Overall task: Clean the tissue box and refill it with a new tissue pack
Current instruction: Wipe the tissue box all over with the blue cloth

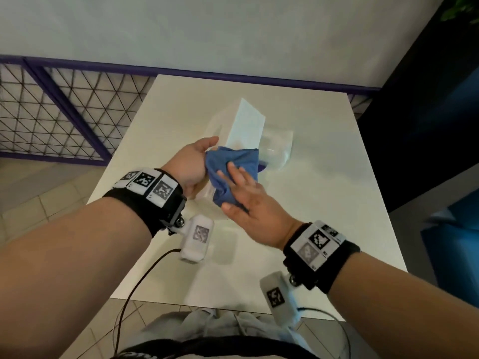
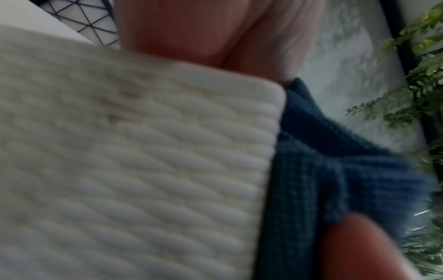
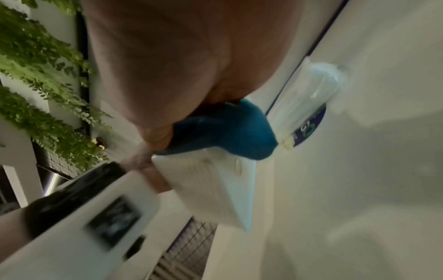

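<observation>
My left hand grips the near end of the white ribbed tissue box and holds it tilted above the table. Its ribbed side fills the left wrist view. A blue cloth lies bunched on the box. My right hand presses on the cloth with straight fingers. Under that palm the cloth sits against the box. The new tissue pack in clear plastic lies on the table just behind the box. In the right wrist view the pack shows a dark blue label.
The white table ends close to my body and at its right side. A purple railing with wire mesh runs along the left and far side. A dark wall stands at right. Green plants hang nearby. A cable trails from my left wrist.
</observation>
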Action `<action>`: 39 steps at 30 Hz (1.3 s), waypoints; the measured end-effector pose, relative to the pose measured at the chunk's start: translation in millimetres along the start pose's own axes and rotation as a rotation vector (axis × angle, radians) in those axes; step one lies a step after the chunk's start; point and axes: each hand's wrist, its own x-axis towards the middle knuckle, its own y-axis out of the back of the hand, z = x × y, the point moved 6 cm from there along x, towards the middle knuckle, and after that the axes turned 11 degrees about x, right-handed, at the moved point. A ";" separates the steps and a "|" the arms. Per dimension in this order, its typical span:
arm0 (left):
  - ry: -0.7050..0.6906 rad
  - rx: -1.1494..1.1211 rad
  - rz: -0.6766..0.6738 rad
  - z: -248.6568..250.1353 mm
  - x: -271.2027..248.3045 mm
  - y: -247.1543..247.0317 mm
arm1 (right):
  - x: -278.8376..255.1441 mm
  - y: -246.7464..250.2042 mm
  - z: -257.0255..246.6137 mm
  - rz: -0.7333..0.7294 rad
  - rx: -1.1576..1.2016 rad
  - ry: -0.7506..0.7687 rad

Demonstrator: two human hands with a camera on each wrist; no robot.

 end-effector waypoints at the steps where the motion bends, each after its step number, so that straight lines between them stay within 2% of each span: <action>1: 0.007 -0.006 -0.010 -2.6 0.6 -2.1 | 5.0 9.9 2.6 0.023 -0.006 -0.003; 4: -0.045 0.076 -0.061 0.6 -9.1 -16.4 | 30.2 58.8 11.2 0.225 0.018 -0.118; 6: -0.065 0.073 -0.083 6.0 -12.9 -22.2 | 42.2 80.7 10.8 0.306 0.049 -0.192; 8: -0.075 0.084 -0.036 12.2 -9.6 -18.4 | 43.7 76.6 4.0 0.270 0.060 -0.194; 11: -0.062 0.023 0.052 19.0 -2.3 -1.9 | 26.5 35.3 -11.0 0.106 0.070 -0.115; 14: -0.008 -0.111 0.042 14.7 -2.8 9.5 | 3.7 -5.2 -14.5 -0.035 0.035 0.004; 16: 0.012 -0.163 0.021 12.4 -4.3 8.7 | 1.6 -8.2 -7.1 -0.055 0.004 0.028; 18: -0.003 -0.187 0.019 15.4 -10.0 3.1 | 10.0 6.0 -0.2 -0.004 -0.039 0.033; 22: -0.063 0.026 -0.035 15.0 -15.2 -11.9 | 34.0 63.1 0.9 0.291 0.023 -0.032; 25: -0.093 0.106 -0.108 13.2 -24.4 -20.8 | 42.5 102.3 12.3 0.430 0.086 -0.225; 28: -0.165 0.253 -0.145 7.6 -29.4 -24.6 | 38.5 124.7 25.7 0.500 0.127 -0.401; 30: -0.228 0.381 -0.156 6.4 -30.6 -22.7 | 32.2 130.5 31.7 0.555 0.243 -0.475; 34: -0.344 0.768 -0.181 11.0 -28.2 -18.0 | 13.9 125.5 46.2 0.690 0.637 -0.588; 37: -0.350 1.052 -0.248 11.0 -26.7 -18.0 | 6.8 109.7 50.2 0.784 0.733 -0.617; 39: -0.408 1.221 -0.200 13.2 -29.1 -22.6 | 4.8 97.3 50.2 0.860 0.761 -0.633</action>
